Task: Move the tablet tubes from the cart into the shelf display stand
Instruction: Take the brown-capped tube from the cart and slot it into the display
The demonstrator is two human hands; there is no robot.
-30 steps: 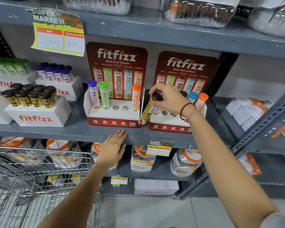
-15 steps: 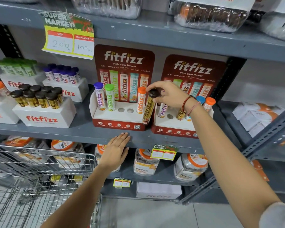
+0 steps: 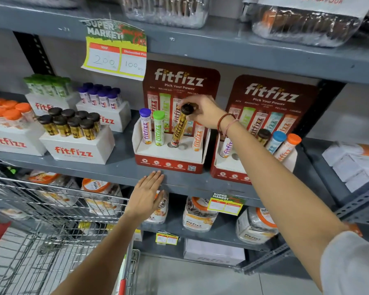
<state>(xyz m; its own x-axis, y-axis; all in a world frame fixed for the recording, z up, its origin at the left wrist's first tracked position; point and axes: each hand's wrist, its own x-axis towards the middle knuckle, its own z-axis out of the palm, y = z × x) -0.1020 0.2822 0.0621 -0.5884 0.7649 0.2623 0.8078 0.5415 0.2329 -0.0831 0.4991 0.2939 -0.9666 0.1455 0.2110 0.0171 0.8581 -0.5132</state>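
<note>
My right hand [image 3: 207, 111] grips the dark cap of a gold-and-black tablet tube [image 3: 179, 129], held tilted with its foot at the third hole of the left red display stand [image 3: 168, 162]. That stand holds a purple-capped tube [image 3: 145, 126], a green-capped tube [image 3: 159, 128] and an orange tube [image 3: 198, 136]; one hole beside the gold tube is bare. The right display stand [image 3: 228, 174] carries a purple-labelled, a dark-capped, a blue-capped and an orange-capped tube. My left hand [image 3: 146, 194] lies flat, fingers apart, on the grey shelf edge [image 3: 115, 170]. The wire cart [image 3: 41, 226] is at lower left.
White fitfizz boxes [image 3: 77, 150] full of tubes fill the shelf's left side. A price card [image 3: 115, 50] hangs from the shelf above. Jars [image 3: 197, 216] sit on the lower shelf. White packs [image 3: 352, 165] lie at far right behind a slanted metal brace [image 3: 362, 201].
My right hand carried the gold tube leftward from in front of the right stand to the left stand and brought it nearly upright over a hole. The left hand stayed on the shelf edge.
</note>
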